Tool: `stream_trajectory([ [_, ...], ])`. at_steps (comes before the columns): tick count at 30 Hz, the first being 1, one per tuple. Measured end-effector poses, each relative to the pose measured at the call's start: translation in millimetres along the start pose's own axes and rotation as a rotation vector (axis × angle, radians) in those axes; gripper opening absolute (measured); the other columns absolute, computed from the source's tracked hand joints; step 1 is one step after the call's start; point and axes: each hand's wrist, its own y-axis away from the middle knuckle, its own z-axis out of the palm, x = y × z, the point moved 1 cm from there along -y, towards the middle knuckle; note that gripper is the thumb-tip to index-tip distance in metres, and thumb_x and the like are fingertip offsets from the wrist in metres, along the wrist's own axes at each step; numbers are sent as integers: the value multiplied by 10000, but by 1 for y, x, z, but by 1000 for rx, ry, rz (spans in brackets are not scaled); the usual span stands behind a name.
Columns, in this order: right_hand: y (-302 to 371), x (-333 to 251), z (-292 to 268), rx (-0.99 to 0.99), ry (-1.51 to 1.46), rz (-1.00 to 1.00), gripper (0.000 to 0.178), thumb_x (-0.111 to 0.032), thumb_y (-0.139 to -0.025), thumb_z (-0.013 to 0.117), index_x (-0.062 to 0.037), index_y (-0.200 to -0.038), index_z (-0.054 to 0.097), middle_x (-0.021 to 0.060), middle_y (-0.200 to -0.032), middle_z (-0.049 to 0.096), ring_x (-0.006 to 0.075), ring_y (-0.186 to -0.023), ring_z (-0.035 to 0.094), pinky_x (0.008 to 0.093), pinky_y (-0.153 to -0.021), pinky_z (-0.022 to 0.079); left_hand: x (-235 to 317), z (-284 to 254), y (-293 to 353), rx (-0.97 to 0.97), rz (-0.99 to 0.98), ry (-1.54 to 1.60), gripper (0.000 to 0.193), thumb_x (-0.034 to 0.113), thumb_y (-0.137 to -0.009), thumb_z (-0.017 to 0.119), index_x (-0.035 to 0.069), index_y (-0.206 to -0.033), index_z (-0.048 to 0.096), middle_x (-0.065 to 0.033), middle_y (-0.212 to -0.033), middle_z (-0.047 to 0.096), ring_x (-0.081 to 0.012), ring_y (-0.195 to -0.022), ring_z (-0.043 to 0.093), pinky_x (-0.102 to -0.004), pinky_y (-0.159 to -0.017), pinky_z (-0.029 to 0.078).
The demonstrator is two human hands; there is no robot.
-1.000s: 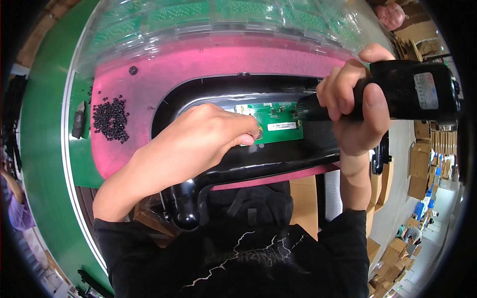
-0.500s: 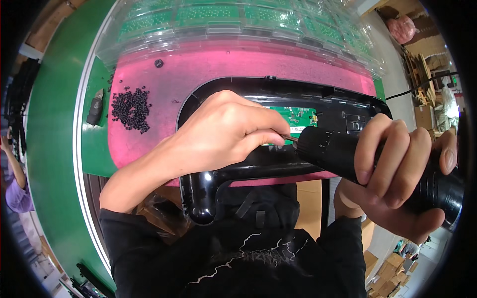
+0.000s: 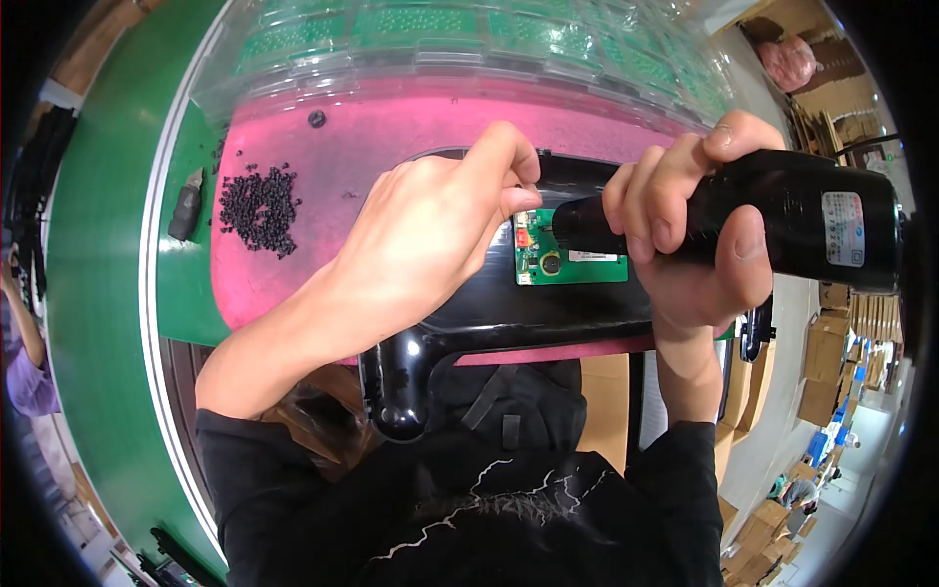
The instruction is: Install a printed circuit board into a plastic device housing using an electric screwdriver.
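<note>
My right hand point(image 3: 690, 220) is wrapped round a black electric screwdriver point(image 3: 807, 220), which lies nearly level and points left. Its tip is at the upper left part of a green circuit board point(image 3: 597, 272); the exact contact point is hard to see. The board sits inside a long black plastic housing point(image 3: 528, 318) with a rounded arm at its near left. Just left of the screwdriver tip, above the board's upper left corner, my left hand point(image 3: 425, 230) has thumb and forefinger closed in a pinch. Whatever is between those fingertips is hidden.
The housing rests on a pink mat point(image 3: 313, 161) on a green table. A heap of small black screws point(image 3: 259, 210) lies at left, beside a dark wrapped tool-like piece point(image 3: 186, 207). Clear plastic trays point(image 3: 430, 64) stand along the back. Another person's purple sleeve point(image 3: 34, 382) shows far left.
The screwdriver has moved left and up, its tip now over the board's upper left part. My left fingers have left the screwdriver tip and moved up and left, uncovering more of the board.
</note>
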Motion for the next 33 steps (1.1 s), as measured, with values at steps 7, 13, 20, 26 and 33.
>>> stream_trajectory([
  [7, -13, 9, 1, -137, -37, 75, 395, -406, -904, 544, -84, -1105, 436, -10, -614, 441, 96, -468, 397, 279, -512, 371, -2, -4, 3, -119, 29, -257, 117, 103, -912, 616, 4, -892, 556, -174, -716, 620, -390, -670, 615, -419, -542, 461],
  [13, -17, 12, 7, -168, 73, 70, 476, -430, -896, 568, -51, -1154, 440, -12, -598, 438, 92, -450, 386, 274, -479, 368, 1, 0, 3, -92, 22, -344, 195, 153, -903, 627, 2, -844, 519, -164, -690, 592, -409, -663, 593, -461, -541, 442],
  [20, -17, 13, 6, -221, -39, 44, 535, -434, -892, 577, -22, -1204, 440, 5, -582, 447, 103, -443, 408, 267, -466, 401, 1, -3, 2, -154, 85, -264, 193, 147, -855, 653, -5, -927, 560, -168, -864, 625, -401, -812, 609, -461, -653, 482],
  [26, -24, 17, 6, -258, -48, 66, 469, -402, -891, 582, -29, -1150, 463, 5, -584, 448, 99, -437, 403, 264, -459, 390, -3, -2, 3, -186, 94, -281, 159, 128, -851, 635, -7, -932, 608, -156, -877, 629, -387, -834, 615, -455, -691, 490],
  [33, -28, 23, 1, -338, -161, 127, 422, -389, -868, 635, -40, -1060, 496, -3, -598, 439, 100, -465, 395, 247, -442, 334, -1, -1, 3, -186, 81, -283, 162, 138, -860, 621, -10, -926, 625, -152, -879, 639, -382, -847, 618, -451, -713, 495],
])
